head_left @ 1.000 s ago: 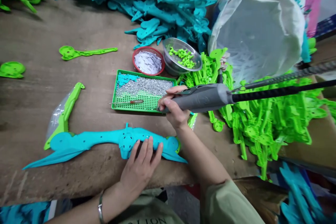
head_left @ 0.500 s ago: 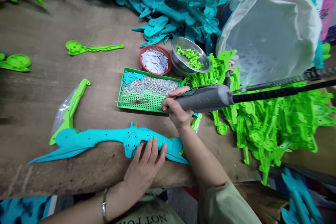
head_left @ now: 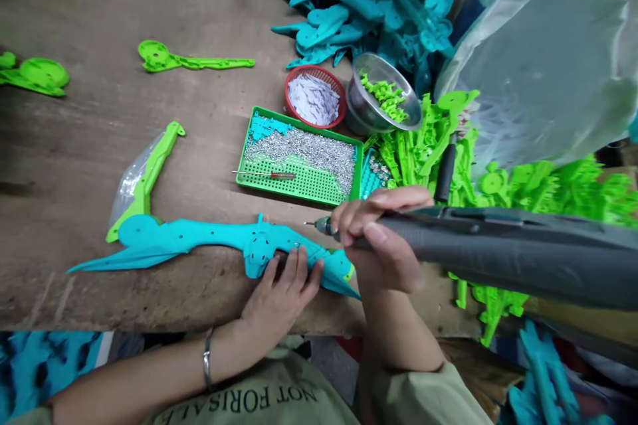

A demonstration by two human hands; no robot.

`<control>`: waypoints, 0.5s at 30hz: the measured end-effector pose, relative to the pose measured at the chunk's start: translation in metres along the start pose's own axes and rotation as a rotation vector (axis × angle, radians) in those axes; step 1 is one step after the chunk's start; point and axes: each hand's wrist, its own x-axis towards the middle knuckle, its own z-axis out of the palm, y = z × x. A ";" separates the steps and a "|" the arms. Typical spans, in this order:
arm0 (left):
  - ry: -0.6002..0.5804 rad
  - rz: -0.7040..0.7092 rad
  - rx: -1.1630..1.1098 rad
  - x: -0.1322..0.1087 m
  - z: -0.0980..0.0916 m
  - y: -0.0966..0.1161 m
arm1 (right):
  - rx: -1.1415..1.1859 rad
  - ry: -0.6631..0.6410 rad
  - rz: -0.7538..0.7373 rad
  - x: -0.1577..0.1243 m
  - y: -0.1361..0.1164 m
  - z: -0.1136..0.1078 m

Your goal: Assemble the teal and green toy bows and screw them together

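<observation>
A blue plastic toy bow body (head_left: 194, 236) lies along the table's near side, with a green limb holding a clear plastic piece (head_left: 144, 179) at its left end. My left hand (head_left: 279, 289) rests on its right half, fingers stretched out over the top and thumb side partly hidden. In my right hand (head_left: 381, 232) is a grey electric screwdriver (head_left: 488, 249), fingers wrapped round its front end. Its bit points left and is above the bow's right half, apart from it. A small screw seems to sit in the bow by my left fingertips.
Behind the bow sits a green tray (head_left: 299, 191) of screws with a hand screwdriver (head_left: 282, 175). Beyond are a red basket (head_left: 294, 113) of white strips and a metal bowl (head_left: 359, 109) of green pieces. Blue parts (head_left: 369, 0), green parts (head_left: 498, 182) and a white sack (head_left: 548, 60) surround them.
My right hand has brought the electric screwdriver from over the tray's right corner toward me, nearer the bow. My left hand stays on the bow. The whole view has shifted.
</observation>
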 end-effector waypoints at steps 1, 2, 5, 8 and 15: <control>-0.007 -0.005 -0.011 0.000 0.000 0.000 | 0.022 -0.028 0.021 -0.007 -0.001 0.002; -0.016 -0.010 -0.020 0.000 -0.001 0.000 | 0.047 -0.051 0.032 -0.014 0.000 0.003; -0.043 -0.011 -0.037 -0.001 -0.001 -0.001 | 0.085 -0.084 0.057 -0.029 0.009 0.004; -0.059 -0.003 -0.038 -0.001 0.000 -0.001 | 0.088 -0.085 0.076 -0.035 0.018 0.006; -0.076 -0.011 -0.096 0.000 0.001 -0.002 | 0.038 -0.133 0.167 -0.040 0.032 0.002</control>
